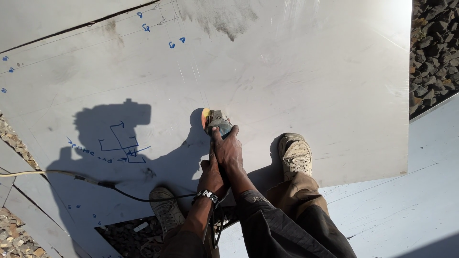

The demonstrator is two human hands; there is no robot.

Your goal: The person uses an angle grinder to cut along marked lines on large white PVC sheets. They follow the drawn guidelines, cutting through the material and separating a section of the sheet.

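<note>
My right hand grips the grinder near its head, my left hand clasps the rear; the disc touches the metal sheet, no finished cut visible yet.

Harsh sunlight comes from behind the person, throwing a hard-edged shadow forward over the metal sheet. Glare whitens the sheet's top right corner. Focus is sharp throughout.
</note>
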